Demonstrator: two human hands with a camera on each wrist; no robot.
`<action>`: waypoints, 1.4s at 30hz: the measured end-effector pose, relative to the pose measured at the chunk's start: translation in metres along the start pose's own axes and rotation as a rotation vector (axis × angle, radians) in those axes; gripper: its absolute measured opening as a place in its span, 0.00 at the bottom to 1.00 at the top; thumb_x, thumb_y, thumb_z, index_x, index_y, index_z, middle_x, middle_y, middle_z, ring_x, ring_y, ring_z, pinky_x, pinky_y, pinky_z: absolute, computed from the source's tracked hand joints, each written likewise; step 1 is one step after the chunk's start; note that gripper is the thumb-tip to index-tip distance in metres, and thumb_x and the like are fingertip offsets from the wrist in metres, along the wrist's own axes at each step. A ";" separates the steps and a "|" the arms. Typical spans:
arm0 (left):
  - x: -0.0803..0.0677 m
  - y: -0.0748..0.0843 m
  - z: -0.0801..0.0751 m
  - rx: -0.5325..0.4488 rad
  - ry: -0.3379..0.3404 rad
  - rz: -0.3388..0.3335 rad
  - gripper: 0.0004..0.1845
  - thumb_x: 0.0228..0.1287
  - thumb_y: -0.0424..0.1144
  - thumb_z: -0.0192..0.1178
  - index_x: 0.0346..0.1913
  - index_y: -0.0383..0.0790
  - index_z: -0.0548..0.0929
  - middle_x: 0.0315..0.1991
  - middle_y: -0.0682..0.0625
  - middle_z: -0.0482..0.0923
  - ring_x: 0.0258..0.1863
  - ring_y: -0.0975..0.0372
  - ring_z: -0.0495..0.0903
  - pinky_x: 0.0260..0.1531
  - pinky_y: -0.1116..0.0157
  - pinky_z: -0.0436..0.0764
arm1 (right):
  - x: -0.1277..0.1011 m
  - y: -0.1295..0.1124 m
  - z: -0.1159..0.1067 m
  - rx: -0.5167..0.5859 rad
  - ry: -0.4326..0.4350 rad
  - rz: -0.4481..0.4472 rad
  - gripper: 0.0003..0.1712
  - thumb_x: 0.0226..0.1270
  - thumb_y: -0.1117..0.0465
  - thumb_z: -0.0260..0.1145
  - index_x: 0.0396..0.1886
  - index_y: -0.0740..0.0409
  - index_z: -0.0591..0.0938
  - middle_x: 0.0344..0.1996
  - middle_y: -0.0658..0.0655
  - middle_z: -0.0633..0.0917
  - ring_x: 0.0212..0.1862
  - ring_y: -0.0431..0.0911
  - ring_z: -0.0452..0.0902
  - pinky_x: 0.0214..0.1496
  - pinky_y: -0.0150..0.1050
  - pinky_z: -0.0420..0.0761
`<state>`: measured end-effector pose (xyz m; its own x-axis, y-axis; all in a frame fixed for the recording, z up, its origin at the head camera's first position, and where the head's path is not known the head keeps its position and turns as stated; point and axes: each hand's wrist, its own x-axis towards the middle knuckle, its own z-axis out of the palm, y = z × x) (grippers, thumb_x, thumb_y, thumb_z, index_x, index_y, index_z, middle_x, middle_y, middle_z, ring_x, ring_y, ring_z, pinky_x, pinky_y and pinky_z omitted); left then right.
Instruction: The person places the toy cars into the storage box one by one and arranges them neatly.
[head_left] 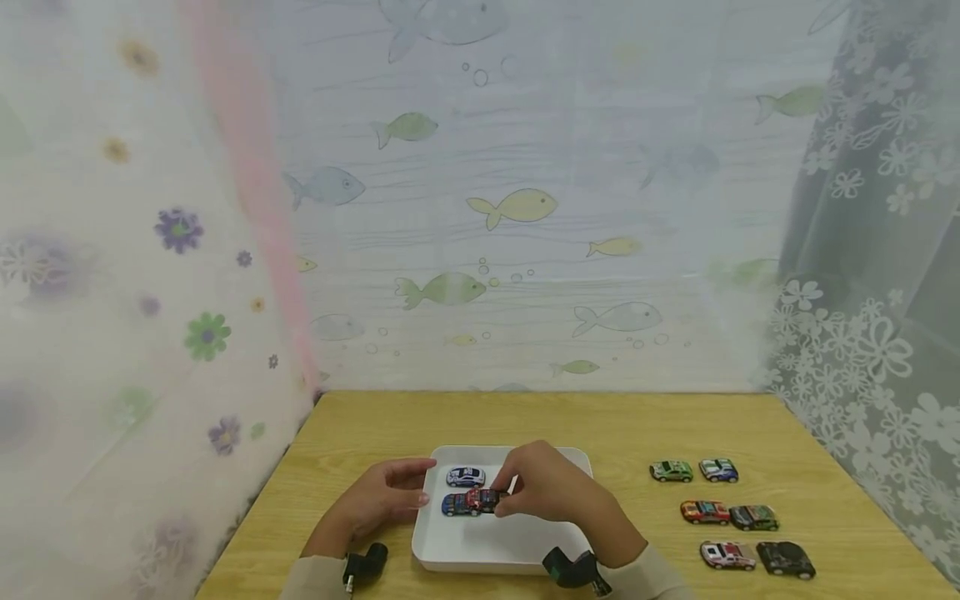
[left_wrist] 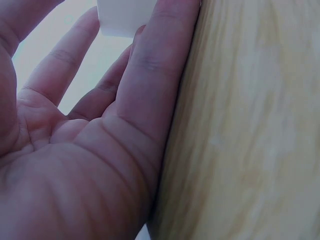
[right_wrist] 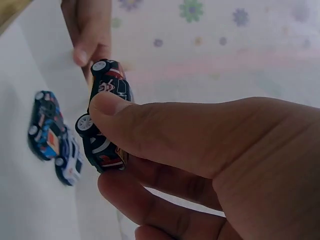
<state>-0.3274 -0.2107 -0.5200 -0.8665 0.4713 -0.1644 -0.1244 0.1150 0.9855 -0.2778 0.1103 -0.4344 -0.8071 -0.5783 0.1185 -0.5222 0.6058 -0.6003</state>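
My right hand point(head_left: 551, 483) pinches a black toy car point(right_wrist: 107, 117) with red and white markings between thumb and fingers, over the white tray point(head_left: 495, 546). Two more toy cars are in the tray: a white-and-blue one point(head_left: 466, 477) at the back and a blue one point(head_left: 456, 505) with red and orange markings in front of it. In the head view the held car overlaps the blue one. My left hand point(head_left: 378, 500) rests on its edge on the table, fingers loosely extended, with fingertips right at the tray's left wall.
Right of the tray, several toy cars stand in pairs on the wooden table point(head_left: 615, 425): a green one point(head_left: 671, 472) in the back pair, an orange-red one point(head_left: 705, 512) in the middle, a black one point(head_left: 785, 559) in front. Patterned curtains point(head_left: 525, 250) hang behind and at both sides.
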 end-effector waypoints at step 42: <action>0.000 0.000 -0.003 -0.014 -0.019 0.005 0.37 0.62 0.32 0.73 0.74 0.38 0.73 0.73 0.36 0.71 0.68 0.52 0.77 0.57 0.53 0.86 | 0.018 -0.007 0.057 -0.141 -0.050 0.042 0.08 0.48 0.55 0.85 0.30 0.44 0.94 0.24 0.35 0.85 0.29 0.27 0.76 0.33 0.24 0.79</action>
<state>-0.3283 -0.2131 -0.5203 -0.8578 0.4883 -0.1605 -0.1275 0.1004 0.9867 -0.2736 0.0646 -0.4732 -0.8163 -0.5751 0.0534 -0.5242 0.6990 -0.4864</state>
